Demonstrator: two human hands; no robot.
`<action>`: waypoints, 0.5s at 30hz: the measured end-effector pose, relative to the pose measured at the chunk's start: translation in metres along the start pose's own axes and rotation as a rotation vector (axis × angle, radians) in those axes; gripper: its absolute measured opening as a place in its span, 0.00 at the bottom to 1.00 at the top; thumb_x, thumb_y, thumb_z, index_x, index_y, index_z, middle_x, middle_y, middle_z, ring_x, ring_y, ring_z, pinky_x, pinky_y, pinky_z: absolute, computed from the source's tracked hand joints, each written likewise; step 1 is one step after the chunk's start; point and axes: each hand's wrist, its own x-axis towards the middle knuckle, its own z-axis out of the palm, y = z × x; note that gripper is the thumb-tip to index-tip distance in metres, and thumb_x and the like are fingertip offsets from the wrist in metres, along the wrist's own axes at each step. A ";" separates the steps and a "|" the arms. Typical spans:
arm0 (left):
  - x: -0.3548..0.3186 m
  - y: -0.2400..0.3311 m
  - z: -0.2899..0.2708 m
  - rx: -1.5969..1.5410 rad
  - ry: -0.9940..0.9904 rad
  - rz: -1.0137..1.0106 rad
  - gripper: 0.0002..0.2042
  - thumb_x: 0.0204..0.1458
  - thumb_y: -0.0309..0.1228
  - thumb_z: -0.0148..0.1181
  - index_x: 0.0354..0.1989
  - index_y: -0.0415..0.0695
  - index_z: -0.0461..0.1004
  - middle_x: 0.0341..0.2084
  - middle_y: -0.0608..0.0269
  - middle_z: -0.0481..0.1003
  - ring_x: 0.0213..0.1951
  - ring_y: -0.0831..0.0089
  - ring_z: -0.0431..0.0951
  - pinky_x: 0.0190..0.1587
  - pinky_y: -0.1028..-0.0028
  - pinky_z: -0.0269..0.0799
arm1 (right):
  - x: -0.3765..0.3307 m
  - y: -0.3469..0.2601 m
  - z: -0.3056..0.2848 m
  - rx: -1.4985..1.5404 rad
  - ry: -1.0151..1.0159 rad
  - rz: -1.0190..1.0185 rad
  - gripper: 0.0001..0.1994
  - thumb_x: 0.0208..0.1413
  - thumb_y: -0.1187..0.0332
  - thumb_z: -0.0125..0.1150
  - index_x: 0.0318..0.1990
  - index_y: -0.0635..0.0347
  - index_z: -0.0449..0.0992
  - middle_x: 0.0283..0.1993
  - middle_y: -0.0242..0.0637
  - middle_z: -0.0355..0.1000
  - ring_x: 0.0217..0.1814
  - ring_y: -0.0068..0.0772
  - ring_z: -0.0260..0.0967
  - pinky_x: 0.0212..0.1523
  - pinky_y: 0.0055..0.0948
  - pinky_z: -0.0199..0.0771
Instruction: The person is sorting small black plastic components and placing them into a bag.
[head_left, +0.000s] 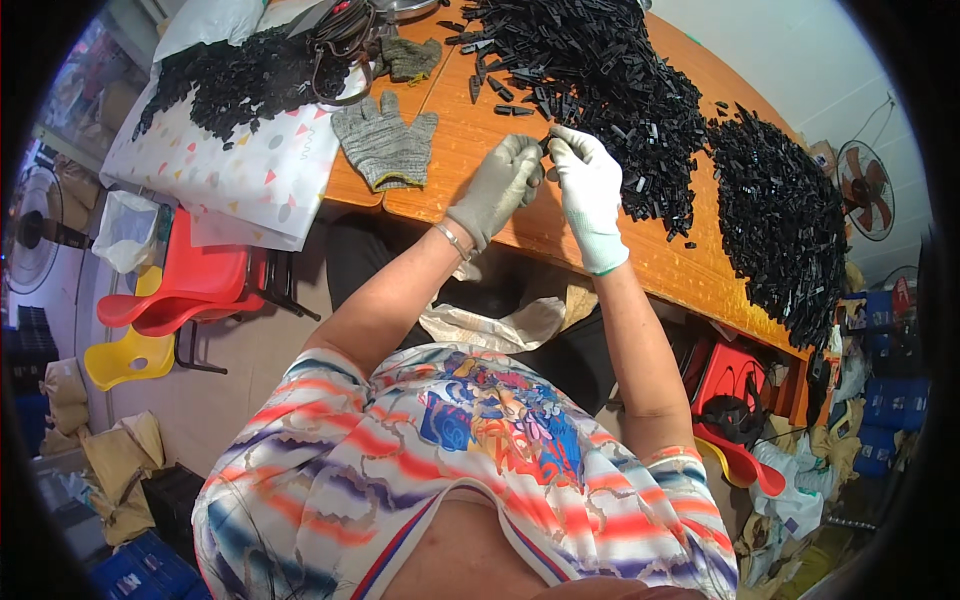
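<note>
My left hand [497, 188], in a worn grey work glove, and my right hand [592, 195], in a whiter one, meet above the near edge of the wooden table [530, 232]. Fingertips of both hands are closed together on a small black plastic piece [546, 145], mostly hidden by the gloves. Just beyond and to the right spreads a large pile of similar small black pieces [630, 95], with a few loose ones near my fingers. An empty grey knitted glove [385, 142] lies flat to the left of my left hand.
Another black heap [775, 205] covers the table's right end. At the left, more black pieces [235, 85] lie on a patterned white cover [265, 180], beside a coiled strap [340, 45]. A red chair [205, 275] stands left; fans [865, 188] stand at both sides. A pale sack [495, 322] is below the table edge.
</note>
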 end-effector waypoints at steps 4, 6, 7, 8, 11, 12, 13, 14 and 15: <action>-0.004 0.002 0.007 -0.010 0.067 0.013 0.08 0.64 0.34 0.46 0.41 0.43 0.67 0.22 0.72 0.65 0.20 0.86 0.60 0.22 0.84 0.56 | -0.004 0.005 0.001 -0.187 0.052 -0.112 0.11 0.56 0.69 0.60 0.44 0.63 0.78 0.39 0.40 0.78 0.40 0.28 0.75 0.44 0.25 0.73; -0.004 0.001 0.006 -0.001 0.069 0.011 0.08 0.64 0.34 0.46 0.41 0.43 0.67 0.21 0.72 0.65 0.19 0.86 0.60 0.21 0.84 0.56 | -0.007 0.001 0.001 -0.336 0.067 -0.230 0.10 0.55 0.66 0.61 0.43 0.59 0.78 0.38 0.44 0.77 0.40 0.36 0.76 0.43 0.28 0.74; -0.005 0.000 0.006 0.009 0.069 0.011 0.08 0.63 0.33 0.46 0.40 0.42 0.67 0.21 0.72 0.65 0.19 0.86 0.60 0.21 0.84 0.56 | -0.007 0.002 0.001 -0.336 0.065 -0.230 0.10 0.55 0.66 0.61 0.43 0.59 0.78 0.38 0.44 0.77 0.40 0.36 0.76 0.43 0.28 0.74; -0.005 -0.001 0.006 0.008 0.068 0.010 0.08 0.63 0.33 0.46 0.40 0.42 0.67 0.21 0.72 0.65 0.19 0.86 0.60 0.21 0.84 0.56 | -0.006 0.002 0.000 -0.484 0.048 -0.306 0.10 0.55 0.66 0.61 0.42 0.59 0.77 0.37 0.43 0.77 0.37 0.37 0.77 0.39 0.30 0.74; -0.007 -0.004 0.004 0.062 0.085 -0.015 0.09 0.63 0.34 0.46 0.39 0.42 0.68 0.20 0.74 0.65 0.19 0.87 0.59 0.21 0.84 0.55 | -0.003 -0.005 -0.005 -0.740 -0.062 -0.355 0.09 0.55 0.64 0.59 0.39 0.59 0.76 0.35 0.44 0.76 0.34 0.44 0.76 0.36 0.35 0.74; -0.006 -0.006 0.005 0.094 0.110 -0.012 0.09 0.63 0.34 0.46 0.39 0.42 0.69 0.19 0.74 0.64 0.19 0.87 0.59 0.21 0.84 0.55 | -0.003 -0.008 -0.006 -0.846 -0.155 -0.327 0.09 0.54 0.63 0.57 0.37 0.58 0.75 0.34 0.47 0.76 0.35 0.51 0.74 0.37 0.40 0.74; -0.007 -0.008 0.005 0.125 0.135 -0.010 0.10 0.63 0.35 0.47 0.38 0.41 0.70 0.19 0.75 0.64 0.20 0.87 0.59 0.22 0.84 0.55 | 0.000 -0.003 -0.007 -0.847 -0.180 -0.384 0.07 0.54 0.65 0.55 0.33 0.59 0.73 0.30 0.47 0.75 0.32 0.52 0.74 0.35 0.44 0.72; -0.007 -0.008 0.006 0.124 0.132 -0.012 0.10 0.63 0.35 0.47 0.38 0.41 0.70 0.19 0.75 0.64 0.20 0.87 0.59 0.22 0.84 0.55 | 0.001 0.000 -0.007 -0.849 -0.179 -0.381 0.07 0.54 0.65 0.55 0.33 0.59 0.73 0.30 0.47 0.75 0.32 0.52 0.74 0.35 0.44 0.72; -0.008 -0.009 0.008 0.090 0.158 -0.016 0.11 0.63 0.35 0.47 0.37 0.41 0.71 0.19 0.75 0.64 0.20 0.87 0.59 0.22 0.84 0.55 | 0.001 0.002 -0.006 -0.876 -0.197 -0.443 0.07 0.54 0.66 0.54 0.32 0.59 0.72 0.29 0.48 0.74 0.32 0.53 0.73 0.34 0.45 0.72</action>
